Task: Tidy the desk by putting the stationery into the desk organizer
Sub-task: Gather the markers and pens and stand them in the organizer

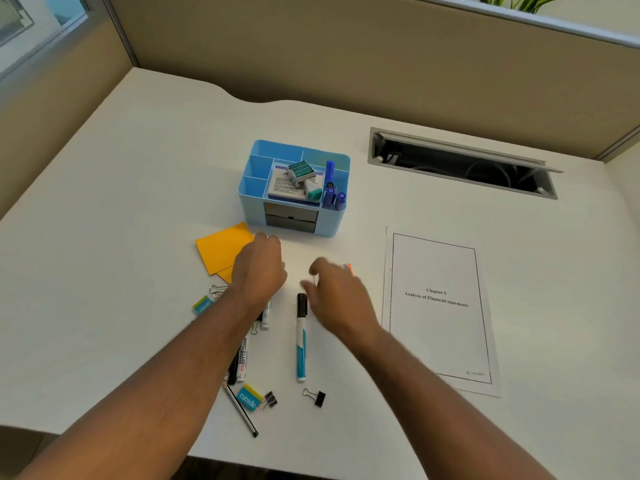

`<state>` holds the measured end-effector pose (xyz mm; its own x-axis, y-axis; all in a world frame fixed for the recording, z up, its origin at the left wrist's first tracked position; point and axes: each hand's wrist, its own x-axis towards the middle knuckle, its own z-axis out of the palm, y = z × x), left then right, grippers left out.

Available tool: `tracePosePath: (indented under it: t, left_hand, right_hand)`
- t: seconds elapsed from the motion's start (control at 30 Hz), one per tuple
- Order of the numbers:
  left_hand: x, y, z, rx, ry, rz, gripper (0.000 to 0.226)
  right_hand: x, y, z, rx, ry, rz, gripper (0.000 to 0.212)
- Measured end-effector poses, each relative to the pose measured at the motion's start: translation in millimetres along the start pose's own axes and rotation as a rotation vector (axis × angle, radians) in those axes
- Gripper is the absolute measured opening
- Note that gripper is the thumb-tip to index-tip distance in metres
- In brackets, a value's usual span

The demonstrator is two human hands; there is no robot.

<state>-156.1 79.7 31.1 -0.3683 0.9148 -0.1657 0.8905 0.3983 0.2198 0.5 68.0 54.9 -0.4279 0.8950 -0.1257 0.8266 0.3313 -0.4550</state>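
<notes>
— White desk (138, 202) first: where's the organizer (294, 188)?
— Blue, mid-desk, holding purple markers (334, 195).
— Hands?
— Left hand (259, 268) curled over the orange sticky notes (223, 249); right hand (337, 292) blurred, fingers loosely bent above a teal marker (301, 341). Cannot tell any pinch.

The printed sheet (438, 306) at three o'clock reads "Chapter 5, Analysis of Financial statements", with "E-mail" at its lower corner. At six o'clock, the blue eraser (248, 399) is marked "apsara", and a marker (242, 358) under the left forearm reads "WHITEBOARD MARKER". Print on the stamp (302, 172) in the organizer at twelve o'clock is too small to read.
</notes>
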Motion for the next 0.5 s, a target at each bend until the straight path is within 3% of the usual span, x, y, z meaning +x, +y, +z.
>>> tracePosePath:
  t: [0.1,0.2,0.3,0.5]
  left_hand:
    - [1,4,3,0.019,0.004,0.005,0.024]
    - [-2,8,2,-0.077,0.053,-0.016,0.018]
    - [-4,14,-12,-0.285,0.177,0.000,0.013]
    - [-6,36,-76,-0.686,0.739,0.292,0.016]
  right_hand:
    - [-10,-7,17,-0.085,-0.218,0.040,0.040]
    - [-16,-12,31,-0.109,-0.262,0.056,0.039]
    - [-18,-13,39,-0.081,-0.246,0.060,0.025]
    - [-17,-8,31,0.018,-0.237,0.096,0.019]
